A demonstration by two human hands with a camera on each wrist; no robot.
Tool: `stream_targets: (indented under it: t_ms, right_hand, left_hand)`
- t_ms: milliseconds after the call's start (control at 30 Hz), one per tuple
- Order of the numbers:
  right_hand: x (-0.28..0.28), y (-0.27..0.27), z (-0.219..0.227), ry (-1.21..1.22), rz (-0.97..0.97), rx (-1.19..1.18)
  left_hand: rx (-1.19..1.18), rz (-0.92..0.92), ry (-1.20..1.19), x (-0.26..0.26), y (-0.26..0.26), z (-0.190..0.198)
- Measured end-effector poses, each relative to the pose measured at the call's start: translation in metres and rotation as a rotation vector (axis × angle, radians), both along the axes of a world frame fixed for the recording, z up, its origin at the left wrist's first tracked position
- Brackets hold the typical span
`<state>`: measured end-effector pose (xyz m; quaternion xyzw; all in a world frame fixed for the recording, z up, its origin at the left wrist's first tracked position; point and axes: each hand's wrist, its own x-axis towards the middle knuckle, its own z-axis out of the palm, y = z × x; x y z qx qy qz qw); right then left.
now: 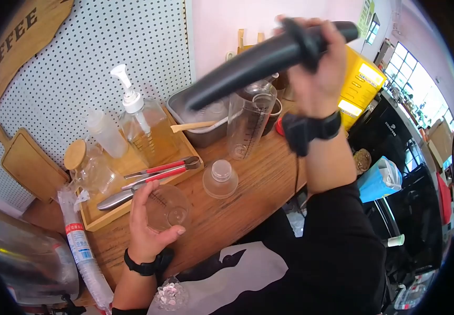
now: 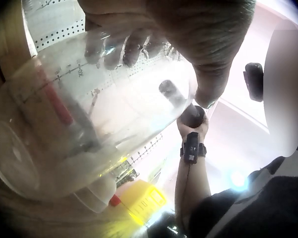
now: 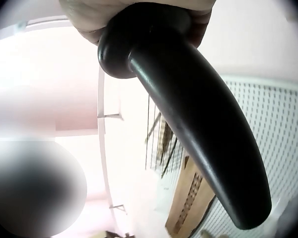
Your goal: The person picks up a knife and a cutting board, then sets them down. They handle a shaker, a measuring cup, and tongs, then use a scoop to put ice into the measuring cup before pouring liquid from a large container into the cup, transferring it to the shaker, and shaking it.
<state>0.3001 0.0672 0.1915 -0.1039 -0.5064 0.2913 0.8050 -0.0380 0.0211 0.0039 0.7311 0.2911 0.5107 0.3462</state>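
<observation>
High over the table, my right hand [image 1: 321, 86] grips a thick black muddler [image 1: 253, 63] behind its flared collar, its long tapered end slanting down to the left. In the right wrist view the muddler [image 3: 198, 114] fills the middle, with the fingers partly hidden behind the collar. My left hand [image 1: 147, 231] holds a clear plastic shaker cup [image 1: 166, 210] with printed measure marks, fingers on one side and thumb on the other. The cup [image 2: 64, 134] looks see-through in the left wrist view. A clear shaker lid [image 1: 220, 181] stands on the wooden table just right of the cup.
A wooden tray [image 1: 93, 223] bears a pump bottle [image 1: 153, 134] of amber liquid, a glass jug [image 1: 95, 176] and red-handled tongs [image 1: 164, 169]. Behind the lid stands a tall clear measuring cup [image 1: 245, 131]. A sleeve of plastic cups [image 1: 88, 262] lies left, a yellow box [image 1: 361, 84] right.
</observation>
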Motion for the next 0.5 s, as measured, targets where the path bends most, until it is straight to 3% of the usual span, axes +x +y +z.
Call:
stream_targets:
  t_ms: [133,200,233,333,367,433,500]
  right_hand:
    - [0.088,0.020,0.028,0.007,-0.214,0.114]
    - [0.105,0.026,0.033,-0.270,-0.775,0.067]
    - [0.114,0.033,0.031,-0.273,-0.775,0.069]
    - [0.139,0.067,0.011,-0.474,-1.209,-0.188]
    - [0.132,0.072,0.002,-0.527,-1.234,-0.208]
    - [0.127,0.087,-0.016,-0.607,-1.025,-0.257]
    - [0.142,0.111,-0.035,-0.787,-1.078,-0.324]
  left_hand:
    - [0.011,0.021,0.061,-0.002,0.000,0.002]
    - [0.010,0.030,0.060,-0.002,-0.001,0.004]
    - [0.009,0.038,0.066,-0.001,-0.001,0.004]
    - [0.021,0.037,0.087,-0.004,0.000,0.002]
    - [0.022,0.038,0.085,-0.004,0.000,0.002]
    - [0.025,0.038,0.094,-0.005,0.000,0.002]
    - [0.018,0.030,0.091,-0.006,0.000,0.002]
